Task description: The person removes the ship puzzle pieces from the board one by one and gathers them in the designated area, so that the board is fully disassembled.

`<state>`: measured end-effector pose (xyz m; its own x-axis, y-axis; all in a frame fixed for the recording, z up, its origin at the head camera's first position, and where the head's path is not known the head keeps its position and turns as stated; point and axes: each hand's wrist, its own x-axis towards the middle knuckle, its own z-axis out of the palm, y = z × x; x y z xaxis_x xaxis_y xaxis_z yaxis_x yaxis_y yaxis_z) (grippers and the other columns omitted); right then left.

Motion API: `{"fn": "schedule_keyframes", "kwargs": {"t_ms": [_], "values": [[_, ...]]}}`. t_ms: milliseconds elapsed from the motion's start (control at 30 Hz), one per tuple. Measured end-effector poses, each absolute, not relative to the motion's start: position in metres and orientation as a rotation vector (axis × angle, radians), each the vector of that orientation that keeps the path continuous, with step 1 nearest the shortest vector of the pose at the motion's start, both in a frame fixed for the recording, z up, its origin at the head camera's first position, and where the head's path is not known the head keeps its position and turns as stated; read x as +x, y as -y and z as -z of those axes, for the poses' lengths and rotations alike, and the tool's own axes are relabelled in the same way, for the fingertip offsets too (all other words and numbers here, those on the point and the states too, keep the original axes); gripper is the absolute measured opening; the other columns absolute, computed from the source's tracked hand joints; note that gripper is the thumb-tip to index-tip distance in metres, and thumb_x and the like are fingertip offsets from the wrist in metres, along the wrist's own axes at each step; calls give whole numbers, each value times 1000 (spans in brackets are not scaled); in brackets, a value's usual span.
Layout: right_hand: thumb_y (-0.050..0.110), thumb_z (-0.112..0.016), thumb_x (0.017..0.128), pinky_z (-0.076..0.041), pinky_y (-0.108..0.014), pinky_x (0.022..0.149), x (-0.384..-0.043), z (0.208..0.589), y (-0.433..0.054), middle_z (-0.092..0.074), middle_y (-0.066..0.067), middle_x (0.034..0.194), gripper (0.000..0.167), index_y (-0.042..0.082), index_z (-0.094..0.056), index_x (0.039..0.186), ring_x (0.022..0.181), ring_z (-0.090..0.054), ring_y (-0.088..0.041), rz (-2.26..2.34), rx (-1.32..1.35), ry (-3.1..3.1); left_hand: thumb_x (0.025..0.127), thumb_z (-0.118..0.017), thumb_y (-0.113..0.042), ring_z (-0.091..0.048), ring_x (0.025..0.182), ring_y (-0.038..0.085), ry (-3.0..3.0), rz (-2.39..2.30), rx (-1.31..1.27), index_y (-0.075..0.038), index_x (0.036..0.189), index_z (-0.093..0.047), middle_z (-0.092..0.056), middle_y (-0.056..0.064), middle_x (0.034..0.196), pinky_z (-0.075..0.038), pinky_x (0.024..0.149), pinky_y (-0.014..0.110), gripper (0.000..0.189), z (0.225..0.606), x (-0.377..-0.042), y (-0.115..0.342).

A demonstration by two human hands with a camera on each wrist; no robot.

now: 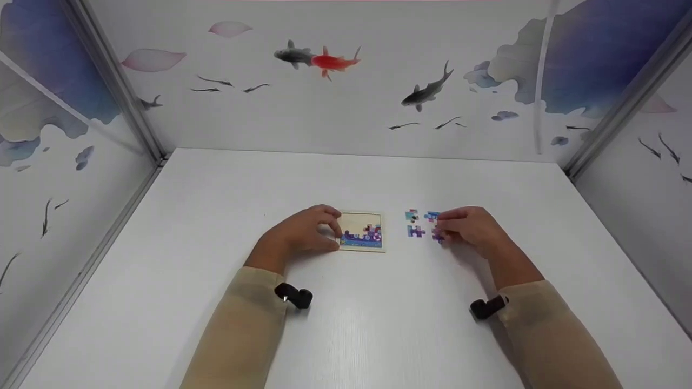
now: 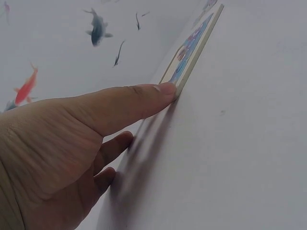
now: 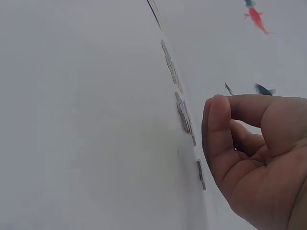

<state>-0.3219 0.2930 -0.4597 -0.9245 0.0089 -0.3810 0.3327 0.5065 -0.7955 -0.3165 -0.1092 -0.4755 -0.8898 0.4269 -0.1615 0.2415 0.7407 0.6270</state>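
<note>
A shallow wooden jigsaw tray (image 1: 361, 250) lies on the table, its lower part filled with blue and purple pieces and its upper left bare. My left hand (image 1: 308, 229) grips the tray's left side, the thumb (image 2: 165, 88) at the near corner and fingers at the far one. To the right lie several loose puzzle pieces (image 1: 416, 232). Over the rightmost of them is my right hand (image 1: 470, 229), its fingertips beside a blue piece (image 1: 431, 215) and partly covering a purple one (image 1: 437, 235). Its fingers are curled towards the thumb; whether they pinch a piece is hidden.
The white table (image 1: 378, 324) ends at a back wall (image 1: 346, 119) printed with fish. Side panels with metal posts (image 1: 116, 81) flank it. A black strap device (image 1: 294, 296) sits on the left wrist and another (image 1: 486, 308) on the right.
</note>
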Motion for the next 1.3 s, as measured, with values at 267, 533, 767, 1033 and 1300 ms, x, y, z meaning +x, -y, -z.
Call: {"fn": "schedule_keyframes", "kwargs": {"t_ms": [267,533,767,1033,1300], "values": [[30,-76,101,-62,-24,86,-318,452,-262,-70,-13,125,38,10,-72,132,100,-68,-21,1478,189,-2368,89,-85,-31,-39,159,26,-2650,-893,495,-38,94,-77,-51,-13,160,-31,132,55,12,476,-317,108],[30,-76,100,-61,-26,88,-317,447,-234,-74,-11,128,35,13,-74,131,100,-70,-21,1433,124,-2354,89,-85,-29,-40,158,25,-2644,-913,510,-37,94,-77,-53,-14,158,-32,132,53,12,477,-316,109],[26,-76,101,-62,-26,89,-316,444,-215,-73,-14,127,37,8,-73,132,98,-70,-21,1462,40,-2341,89,-84,-30,-40,157,24,-2640,-922,534,-37,95,-77,-52,-14,158,-33,131,53,12,477,-316,111],[31,-74,102,-58,-36,90,-322,440,-186,-75,-12,125,32,16,-75,130,99,-73,-23,1423,51,-2364,88,-86,-28,-40,159,24,-2629,-919,543,-35,95,-78,-53,-13,158,-32,132,52,13,476,-317,112],[28,-75,102,-62,-31,97,-327,439,-166,-74,-9,127,30,15,-75,129,108,-72,-23,1497,36,-2332,88,-86,-30,-41,157,24,-2634,-910,549,-37,95,-77,-53,-13,157,-33,131,52,13,477,-318,111]]}}
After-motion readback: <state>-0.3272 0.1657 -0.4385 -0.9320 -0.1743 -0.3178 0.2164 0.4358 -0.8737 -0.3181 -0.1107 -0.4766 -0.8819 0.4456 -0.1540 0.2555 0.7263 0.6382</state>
